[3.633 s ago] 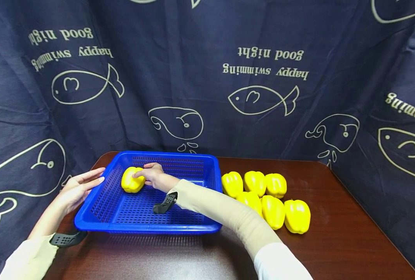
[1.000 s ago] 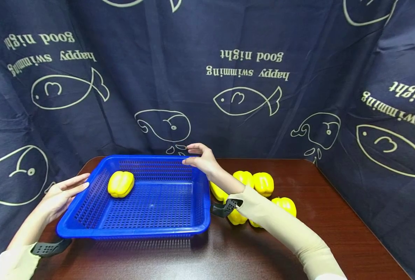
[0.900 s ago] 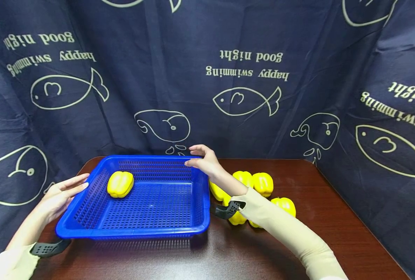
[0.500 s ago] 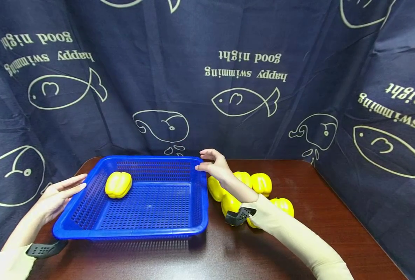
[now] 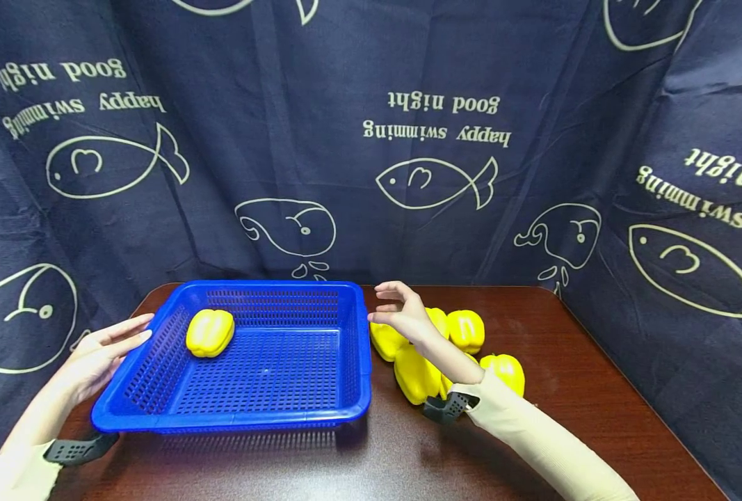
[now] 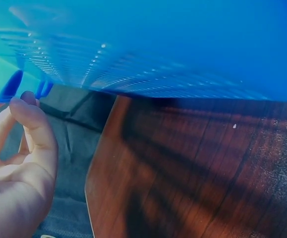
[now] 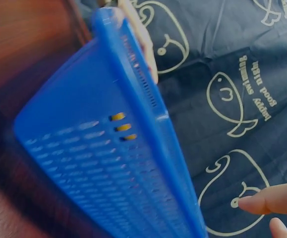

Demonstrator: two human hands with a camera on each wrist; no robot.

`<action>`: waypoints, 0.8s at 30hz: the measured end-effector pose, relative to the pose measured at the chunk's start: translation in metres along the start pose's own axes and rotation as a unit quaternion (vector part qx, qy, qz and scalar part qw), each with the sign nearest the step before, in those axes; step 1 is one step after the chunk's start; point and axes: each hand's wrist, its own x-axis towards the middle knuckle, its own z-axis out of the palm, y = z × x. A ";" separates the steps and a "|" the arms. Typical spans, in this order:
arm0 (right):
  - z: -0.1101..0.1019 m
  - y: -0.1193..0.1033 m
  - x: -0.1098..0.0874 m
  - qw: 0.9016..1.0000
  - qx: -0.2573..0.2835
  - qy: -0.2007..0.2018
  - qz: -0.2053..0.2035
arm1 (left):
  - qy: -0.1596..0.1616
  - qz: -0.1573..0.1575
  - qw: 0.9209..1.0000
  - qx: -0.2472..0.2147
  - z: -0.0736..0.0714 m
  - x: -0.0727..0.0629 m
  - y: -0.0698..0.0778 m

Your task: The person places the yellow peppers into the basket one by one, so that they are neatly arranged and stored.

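A blue perforated plastic basket [image 5: 264, 417] stands on the left of the table, with one yellow bell pepper [image 5: 211, 333] lying at its back left. At the basket's left rim is my left hand [image 5: 97, 358]; its extended fingertips touch the outer edge. The left wrist view shows that hand [image 6: 27, 158] beneath the basket's overhanging side. My right hand [image 5: 406, 316], with nothing in it, hovers just beyond the right rim, fingers spread and loosely bent. Below it, several yellow bell peppers [image 5: 416, 374] sit close together, partly covered by the hand and forearm.
The dark brown wooden table [image 5: 571, 376] has rounded back corners. A navy curtain [image 5: 320, 125] printed with fish and whales hangs closely behind and along both sides. Dark straps [image 5: 79, 449] circle both wrists.
My right hand has let go of the pepper inside the basket, withdrawn over the right rim and lowered towards the other peppers. My left hand stays at the left rim. The head view has shifted slightly.
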 end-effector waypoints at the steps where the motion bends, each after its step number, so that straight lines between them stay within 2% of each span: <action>1: -0.002 0.002 -0.001 1.000 0.003 -0.005 -0.001 | -0.004 0.003 1.000 -0.003 0.000 0.000 0.000; 11: -0.023 0.022 -0.013 0.998 -0.020 -0.052 -0.012 | -0.016 0.009 1.000 -0.009 -0.004 0.000 -0.003; 18: -0.039 0.036 -0.020 0.998 -0.007 -0.049 -0.048 | 0.001 -0.008 1.000 0.002 -0.003 0.001 -0.001; 24: -0.056 0.041 -0.028 0.997 0.009 -0.055 -0.050 | -0.017 0.006 1.000 -0.009 -0.004 0.002 -0.002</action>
